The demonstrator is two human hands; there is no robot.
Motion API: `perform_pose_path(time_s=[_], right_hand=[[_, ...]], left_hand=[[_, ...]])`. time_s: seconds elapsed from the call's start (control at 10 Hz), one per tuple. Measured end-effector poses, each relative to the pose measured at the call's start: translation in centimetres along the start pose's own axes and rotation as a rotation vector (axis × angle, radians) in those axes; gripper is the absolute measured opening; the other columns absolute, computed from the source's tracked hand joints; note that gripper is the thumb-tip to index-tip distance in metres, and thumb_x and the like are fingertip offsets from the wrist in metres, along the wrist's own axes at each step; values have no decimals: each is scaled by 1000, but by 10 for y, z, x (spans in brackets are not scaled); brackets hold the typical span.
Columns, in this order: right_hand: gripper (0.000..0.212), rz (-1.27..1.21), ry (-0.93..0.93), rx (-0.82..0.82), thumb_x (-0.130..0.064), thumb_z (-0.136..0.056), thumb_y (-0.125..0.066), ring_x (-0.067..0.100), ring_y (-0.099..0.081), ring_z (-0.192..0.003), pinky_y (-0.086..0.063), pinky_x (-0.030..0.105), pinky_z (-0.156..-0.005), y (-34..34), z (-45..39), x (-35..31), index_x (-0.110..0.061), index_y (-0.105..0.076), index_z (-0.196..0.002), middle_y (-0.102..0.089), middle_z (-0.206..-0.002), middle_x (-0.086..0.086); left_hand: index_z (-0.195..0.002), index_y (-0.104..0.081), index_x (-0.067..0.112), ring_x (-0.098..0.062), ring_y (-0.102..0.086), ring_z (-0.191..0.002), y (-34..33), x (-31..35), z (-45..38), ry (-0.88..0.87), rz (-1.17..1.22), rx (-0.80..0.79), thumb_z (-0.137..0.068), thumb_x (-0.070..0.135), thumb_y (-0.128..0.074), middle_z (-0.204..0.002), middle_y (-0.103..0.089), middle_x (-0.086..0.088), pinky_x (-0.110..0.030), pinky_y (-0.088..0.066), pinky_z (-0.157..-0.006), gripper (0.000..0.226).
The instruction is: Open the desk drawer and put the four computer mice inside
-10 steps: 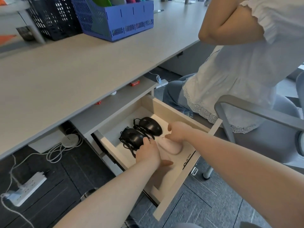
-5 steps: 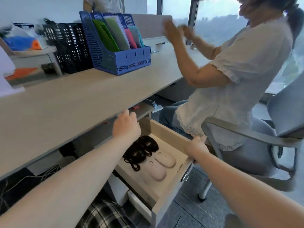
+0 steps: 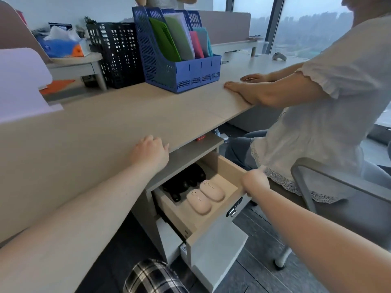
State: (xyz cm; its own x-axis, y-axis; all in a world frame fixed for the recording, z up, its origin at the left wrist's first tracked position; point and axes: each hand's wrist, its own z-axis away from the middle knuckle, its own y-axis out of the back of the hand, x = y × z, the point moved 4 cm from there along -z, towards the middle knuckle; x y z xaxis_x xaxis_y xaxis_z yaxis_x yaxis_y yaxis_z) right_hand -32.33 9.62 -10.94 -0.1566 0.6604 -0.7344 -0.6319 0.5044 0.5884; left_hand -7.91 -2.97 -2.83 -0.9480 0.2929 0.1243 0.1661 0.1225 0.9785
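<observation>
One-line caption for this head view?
Right hand grips the open drawer holding four mice; left hand rests on the desk.

My two forearms are bare, no sleeves, watch or rings showing on my left hand [image 3: 149, 152] or right hand [image 3: 255, 182]. Black-and-white plaid trousers [image 3: 154, 275] cover my leg.

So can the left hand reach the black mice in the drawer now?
Probably not directly: the left hand rests on the desk edge, and the shelf overhangs the black mice.

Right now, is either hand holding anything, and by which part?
The right hand grips the light wooden drawer at its front corner; the left hand holds nothing.
</observation>
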Motion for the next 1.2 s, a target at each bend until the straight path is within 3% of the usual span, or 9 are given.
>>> perform_pose_path(time_s=[0.1,0.2,0.3,0.4,0.5,0.7,0.8,0.9,1.2], right_hand=[[42,100,81,-66,-11,-93,-41,20,-45,-80,-37,22,-53,-14,-7,-21,1,-48,-133,-58,-122,21],[28,227,37,-155,-2,-94,-43,22,-50,-75,-44,26,-68,-31,2,-43,-4,-58,-118,-53,-92,10],[47,123,195,-132,-5,-94,-42,20,-57,-79,-47,15,-55,-51,3,-64,-11,-39,-141,-59,-113,15],[32,257,247,-155,-3,-95,-43,23,-60,-87,-49,20,-68,-75,-2,-71,-2,-54,-126,-63,-113,14],[24,378,288,-279,3,-94,-40,21,-45,-64,-40,30,-69,-99,0,-75,-7,-61,-87,-43,-65,3],[26,223,228,-250,1,-92,-39,26,-47,-83,-37,29,-71,-126,-8,-72,6,-58,-108,-53,-93,17],[33,218,228,-237,2,-92,-38,26,-46,-85,-41,30,-72,-131,-12,-71,7,-56,-120,-58,-104,22],[34,288,257,-238,2,-93,-37,27,-46,-86,-43,33,-74,-133,-12,-74,8,-55,-120,-55,-100,20],[24,590,414,-335,-4,-92,-39,30,-57,-93,-47,33,-77,-123,-21,-68,0,-57,-107,-63,-103,16]], left_hand=[[-112,-58,3,-35,-50,-113,-5,-7,-9,0,26,-3,-99,39,-31,-119,-56,-17,-42,-40,-93,47],[-111,-58,6,-35,-51,-111,-6,-12,-21,-24,36,-23,-98,39,-31,-119,-56,-16,-40,-41,-89,45],[-119,-56,8,-34,-48,-120,-7,-17,-31,-48,55,-58,-96,40,-32,-134,-51,-15,-40,-40,-95,46],[-131,-52,10,-31,-42,-130,-10,-21,-40,-78,109,-69,-97,38,-33,-145,-44,-12,-40,-37,-103,48],[-132,-52,14,-29,-40,-134,-13,-30,-52,-78,145,-43,-96,36,-35,-149,-42,-9,-39,-35,-107,46],[-96,-64,9,-31,-55,-109,-14,-39,-67,-127,149,73,-91,26,-38,-120,-63,-10,-37,-45,-85,32],[-90,-64,6,-32,-58,-101,-14,-38,-72,-119,146,112,-90,23,-38,-108,-65,-11,-37,-44,-77,31],[-78,-59,6,-32,-56,-86,-14,-36,-76,-127,129,138,-88,22,-38,-90,-61,-11,-33,-37,-65,28],[-95,-65,4,-33,-59,-100,-15,-37,-71,-100,177,110,-89,21,-37,-104,-65,-13,-38,-48,-77,33]])
